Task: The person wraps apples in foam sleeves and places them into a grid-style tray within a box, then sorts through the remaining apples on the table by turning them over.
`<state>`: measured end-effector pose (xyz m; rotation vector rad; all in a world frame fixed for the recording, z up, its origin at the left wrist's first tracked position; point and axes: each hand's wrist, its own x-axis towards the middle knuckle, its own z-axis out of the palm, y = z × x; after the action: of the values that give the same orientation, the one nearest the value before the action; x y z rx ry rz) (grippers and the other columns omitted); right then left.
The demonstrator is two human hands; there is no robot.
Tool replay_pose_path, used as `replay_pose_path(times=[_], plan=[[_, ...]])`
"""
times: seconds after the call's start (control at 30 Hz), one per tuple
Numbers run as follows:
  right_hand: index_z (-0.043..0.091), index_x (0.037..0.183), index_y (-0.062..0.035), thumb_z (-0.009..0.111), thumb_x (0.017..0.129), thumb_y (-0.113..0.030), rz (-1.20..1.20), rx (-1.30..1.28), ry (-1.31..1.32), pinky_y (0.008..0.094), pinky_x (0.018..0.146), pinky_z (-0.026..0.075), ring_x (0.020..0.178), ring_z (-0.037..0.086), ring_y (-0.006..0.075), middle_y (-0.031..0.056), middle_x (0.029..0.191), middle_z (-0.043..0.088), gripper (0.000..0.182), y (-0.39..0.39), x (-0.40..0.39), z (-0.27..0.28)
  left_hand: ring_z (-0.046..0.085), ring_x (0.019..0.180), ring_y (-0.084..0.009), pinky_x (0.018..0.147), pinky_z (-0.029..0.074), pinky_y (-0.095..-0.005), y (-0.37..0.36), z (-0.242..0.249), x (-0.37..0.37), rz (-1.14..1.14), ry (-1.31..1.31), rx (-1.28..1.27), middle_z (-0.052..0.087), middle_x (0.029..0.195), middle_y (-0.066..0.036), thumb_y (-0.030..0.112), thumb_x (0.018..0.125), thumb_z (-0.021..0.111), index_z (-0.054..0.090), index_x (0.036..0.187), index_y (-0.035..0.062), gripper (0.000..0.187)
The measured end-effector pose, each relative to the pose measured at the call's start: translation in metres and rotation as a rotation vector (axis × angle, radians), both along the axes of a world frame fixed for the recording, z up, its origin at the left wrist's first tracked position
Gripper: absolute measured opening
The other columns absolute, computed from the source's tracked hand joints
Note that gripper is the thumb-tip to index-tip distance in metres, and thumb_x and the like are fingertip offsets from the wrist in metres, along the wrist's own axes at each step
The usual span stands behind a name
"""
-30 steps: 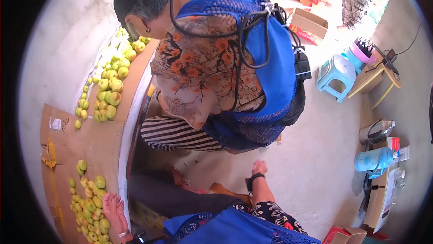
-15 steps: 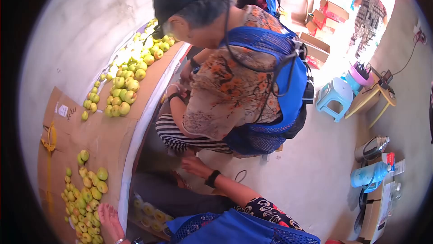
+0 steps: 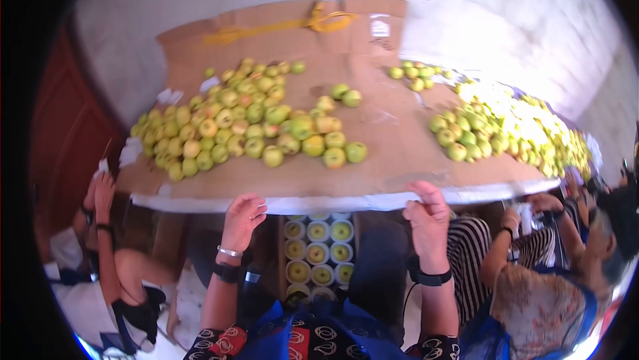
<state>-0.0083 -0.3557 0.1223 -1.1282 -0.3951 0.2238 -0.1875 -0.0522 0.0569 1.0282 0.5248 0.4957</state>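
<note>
My left hand (image 3: 243, 220), with a bracelet and a dark wristband, hovers at the white front edge of the cardboard-covered table (image 3: 373, 180). Its fingers are loosely bent, and nothing shows between them. My right hand (image 3: 428, 220) is raised at the same edge, index finger and thumb apart, holding nothing I can see. Beyond my left hand lies a large pile of yellow-green apples (image 3: 226, 120). Below, between my knees, a box of apples (image 3: 317, 253) shows rows of fruit in white foam nets.
A second apple pile (image 3: 492, 127), partly washed out by sunlight, lies on the right. A person in a patterned shirt (image 3: 532, 300) sits close on my right; another person's hands (image 3: 101, 190) are at the left. A cardboard flap with yellow strap (image 3: 329, 20) stands against the wall.
My view has swung from the room and the neighbour on the right to face the table. My left hand has left the apple pile's side; my right hand has risen from beside my leg.
</note>
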Motion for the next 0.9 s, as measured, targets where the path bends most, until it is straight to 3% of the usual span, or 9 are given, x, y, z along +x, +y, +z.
replay_pose_path(times=[0.07,0.2,0.23,0.27,0.33,0.53,0.63,0.77,0.9], plan=[[0.054,0.106,-0.0008,0.052,0.075,0.01,-0.006,0.017,-0.004,0.0169,0.057,0.039,0.058,0.044,0.001,0.0026,0.095,0.06,0.032,0.036,0.005,0.012,0.059,0.085,-0.0161,0.072,0.048,-0.0273,0.032,0.0,-0.011,0.026,-0.002,-0.077,0.06,0.095,-0.006,0.012,0.084,0.058,0.054,0.102,0.0088,0.019],[0.042,0.124,-0.0034,0.052,0.076,0.007,0.118,-0.119,-0.092,0.0235,0.075,0.043,0.098,0.051,0.0145,0.0073,0.117,0.049,0.05,0.073,0.036,0.01,0.058,0.087,-0.0137,0.074,0.047,-0.0274,0.05,-0.007,0.001,0.099,0.055,0.041,0.059,0.098,-0.005,0.009,0.083,0.057,0.052,0.106,0.01,0.023],[0.034,0.13,-0.0046,0.058,0.076,-0.001,0.221,-0.281,-0.112,0.0304,0.085,0.042,0.117,0.04,0.0222,0.0095,0.126,0.041,0.06,0.082,0.048,0.008,0.058,0.087,-0.0137,0.074,0.047,-0.0274,0.058,-0.007,0.006,0.115,0.062,0.037,0.059,0.098,-0.005,0.009,0.083,0.057,0.052,0.106,0.01,0.023],[0.034,0.13,-0.0046,0.058,0.076,-0.001,0.231,-0.28,-0.108,0.0304,0.085,0.042,0.117,0.04,0.0222,0.0095,0.126,0.041,0.06,0.099,0.055,0.006,0.057,0.092,-0.015,0.078,0.046,-0.028,0.066,-0.007,0.011,0.094,0.088,0.161,0.058,0.102,-0.005,0.008,0.083,0.056,0.05,0.109,0.0091,0.026],[0.035,0.13,-0.0037,0.064,0.075,-0.016,0.337,-0.753,-0.446,0.0375,0.089,0.04,0.118,0.04,0.0264,0.0143,0.126,0.042,0.063,0.129,0.076,0.006,0.056,0.098,-0.0163,0.082,0.045,-0.0287,0.075,-0.007,0.038,0.06,0.11,0.271,0.056,0.106,-0.006,0.008,0.083,0.055,0.049,0.112,0.0082,0.03],[0.04,0.126,-0.0057,0.062,0.075,-0.035,0.278,-0.967,-0.869,0.0508,0.093,0.034,0.119,0.036,0.0367,0.0249,0.125,0.039,0.063,0.249,0.167,-0.04,0.031,0.125,-0.0344,0.102,0.027,-0.0419,0.077,0.029,0.156,-0.011,0.231,1.5,0.039,0.129,-0.017,0.023,0.072,0.066,0.044,0.123,0.0089,0.058],[0.042,0.127,-0.0115,0.059,0.076,-0.037,0.074,-0.98,-1.177,0.0522,0.096,0.031,0.123,0.03,0.0351,0.022,0.131,0.034,0.059,0.307,0.232,-0.071,0.026,0.126,-0.0366,0.102,0.024,-0.0451,0.069,0.026,0.212,-0.069,0.258,1.738,0.034,0.133,-0.016,0.029,0.071,0.065,0.044,0.123,0.0108,0.059],[0.043,0.127,-0.0162,0.053,0.078,-0.044,0.371,-1.21,-0.995,0.0493,0.102,0.025,0.126,0.026,0.0394,0.0217,0.135,0.03,0.057,0.336,0.27,-0.067,0.029,0.124,-0.0381,0.1,0.023,-0.0488,0.086,0.006,0.262,-0.109,0.415,1.663,0.037,0.131,-0.013,0.032,0.069,0.066,0.049,0.118,0.0117,0.055],[0.045,0.126,-0.0245,0.051,0.075,-0.051,0.582,-1.446,-1.039,0.053,0.103,0.02,0.127,0.022,0.0415,0.0177,0.138,0.029,0.058,0.34,0.259,-0.065,0.048,0.106,-0.0332,0.088,0.038,-0.0426,0.113,0.004,0.271,-0.303,0.472,1.541,0.051,0.113,-0.013,0.029,0.068,0.065,0.055,0.103,0.0088,0.042]])
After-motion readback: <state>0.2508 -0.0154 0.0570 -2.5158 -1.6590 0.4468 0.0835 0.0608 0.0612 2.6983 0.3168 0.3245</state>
